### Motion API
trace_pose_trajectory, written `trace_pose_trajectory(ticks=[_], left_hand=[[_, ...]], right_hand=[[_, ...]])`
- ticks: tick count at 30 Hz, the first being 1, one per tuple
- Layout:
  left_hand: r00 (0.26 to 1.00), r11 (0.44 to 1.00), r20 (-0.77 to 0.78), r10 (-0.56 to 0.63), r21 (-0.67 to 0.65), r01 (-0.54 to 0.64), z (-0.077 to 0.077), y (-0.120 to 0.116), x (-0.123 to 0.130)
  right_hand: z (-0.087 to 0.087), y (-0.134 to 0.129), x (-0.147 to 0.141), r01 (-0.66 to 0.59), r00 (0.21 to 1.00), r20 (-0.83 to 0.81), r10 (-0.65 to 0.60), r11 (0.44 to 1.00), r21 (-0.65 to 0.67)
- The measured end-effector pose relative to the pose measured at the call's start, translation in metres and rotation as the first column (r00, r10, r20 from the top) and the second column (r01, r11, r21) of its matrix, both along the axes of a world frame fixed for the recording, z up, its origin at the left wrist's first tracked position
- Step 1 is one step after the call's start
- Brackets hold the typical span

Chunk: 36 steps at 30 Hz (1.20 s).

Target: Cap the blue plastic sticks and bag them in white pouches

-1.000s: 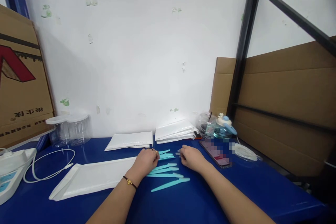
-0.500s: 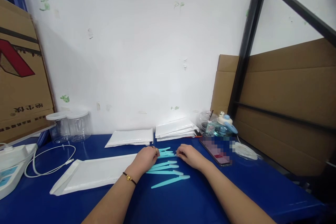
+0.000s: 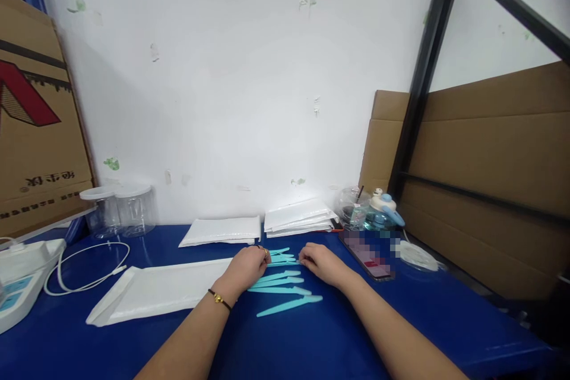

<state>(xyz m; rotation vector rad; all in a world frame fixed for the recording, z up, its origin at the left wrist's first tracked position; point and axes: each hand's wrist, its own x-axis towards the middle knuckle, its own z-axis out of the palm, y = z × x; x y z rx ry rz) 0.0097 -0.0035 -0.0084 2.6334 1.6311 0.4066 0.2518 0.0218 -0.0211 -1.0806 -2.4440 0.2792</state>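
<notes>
1. Turquoise sticks [image 3: 289, 306] are lying on the blue table [image 3: 276, 350], fanned out one beyond another between and just in front of the two hands.
2. Far left, a printed cardboard box [image 3: 40, 148] is standing behind a white device [image 3: 33, 267], and a white cable [image 3: 66, 292] is looping across the table beside it.
3. Two clear jars [image 3: 135, 211] with white lids are standing side by side near the wall [image 3: 231, 89].
4. A long white envelope [image 3: 164, 291] is lying flat, its right end reaching behind the left wrist; shorter white envelopes [image 3: 222, 230] are resting farther back.
5. The left hand [image 3: 249, 267] is curling its fingers over the left ends of the farther sticks; whether it is gripping any, I cannot tell.
6. A pile of white envelopes [image 3: 299, 218] is resting beyond the sticks.
7. The right hand [image 3: 323, 262] is bending its fingers almost closed, the tips sitting at the right end of one farther stick; a firm hold cannot be made out.
8. A phone [image 3: 365, 256], partly pixelated, is lying right of that hand, with a clear cup [image 3: 354, 211] and a blue-handled bottle [image 3: 380, 215] standing behind it.
9. Farther right, a white coil [image 3: 417, 256] is lying near brown cardboard [image 3: 490, 136] and a dark metal frame [image 3: 421, 83].
</notes>
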Motion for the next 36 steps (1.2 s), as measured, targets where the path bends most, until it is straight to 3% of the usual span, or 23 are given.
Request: trace_pose_trajectory(ticks=[8, 12, 16, 19, 28, 36], left_hand=[[0.997, 0.998, 0.023, -0.068, -0.004, 0.068, 0.001, -0.006, 0.006], [0.992, 0.991, 0.080, -0.099, -0.081, 0.106, 0.002, -0.006, 0.004], [0.991, 0.999, 0.133, -0.021, -0.034, 0.026, -0.002, 0.002, -0.004], [0.991, 0.999, 0.129, 0.043, 0.014, -0.045, -0.007, 0.008, -0.009], [1.000, 0.999, 0.014, 0.026, 0.031, -0.026, -0.003, 0.008, -0.005], [0.997, 0.998, 0.060, 0.051, -0.035, -0.049, -0.003, 0.007, -0.004]], right_hand=[[-0.003, -0.005, -0.011, -0.025, 0.999, -0.034, 0.024, 0.999, -0.023], [0.002, -0.004, -0.001, -0.063, 0.996, -0.066, 0.058, 0.994, -0.089], [0.011, 0.003, 0.021, 0.129, 0.983, -0.131, -0.131, 0.991, -0.025], [0.011, 0.009, 0.033, 0.229, 0.970, -0.081, -0.230, 0.973, -0.019], [-0.005, 0.016, 0.029, 0.214, 0.976, -0.030, -0.215, 0.976, -0.035], [-0.007, 0.014, 0.021, 0.120, 0.987, -0.091, -0.136, 0.980, -0.161]])
